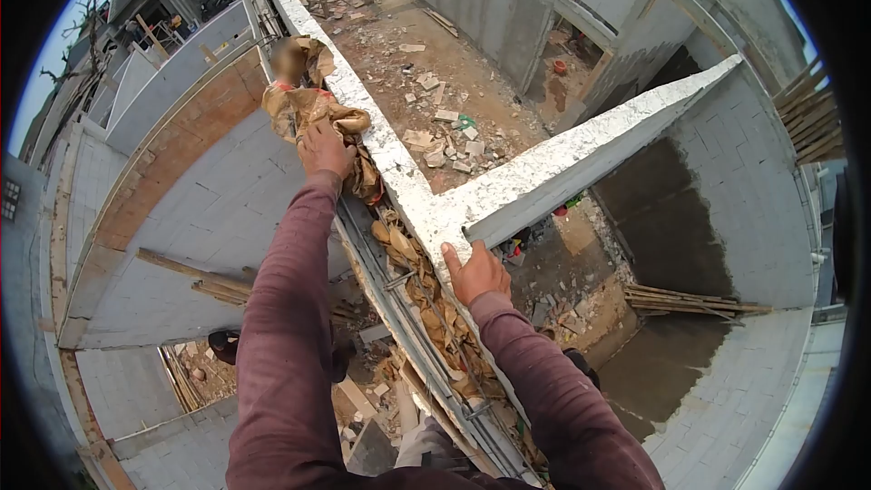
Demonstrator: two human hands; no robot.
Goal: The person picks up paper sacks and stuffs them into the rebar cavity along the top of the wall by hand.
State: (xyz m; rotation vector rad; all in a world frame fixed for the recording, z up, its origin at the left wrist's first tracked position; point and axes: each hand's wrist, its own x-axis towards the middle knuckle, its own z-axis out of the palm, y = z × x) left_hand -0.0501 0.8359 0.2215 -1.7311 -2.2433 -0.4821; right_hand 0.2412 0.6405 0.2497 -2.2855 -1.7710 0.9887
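Observation:
My left hand point(327, 149) is closed on a crumpled brown paper bag point(307, 112), which lies along the left side of a rough white wall top point(392, 156). Part of the bag beyond my fingers is blurred. My right hand point(478, 272) grips the wall top where two walls meet, its thumb on the upper face and its other fingers bent over the edge. Between the wall and a strip of metal rods point(399, 295), more crumpled brown paper point(425, 301) fills a narrow channel running down toward my body.
Far below on the right, broken rubble point(445, 141) covers the dirt floor. A second white wall top point(603, 141) branches off to the right. Bamboo poles point(694, 299) lean in the lower room. Left stands a block wall point(213, 209) with a brown curved edge.

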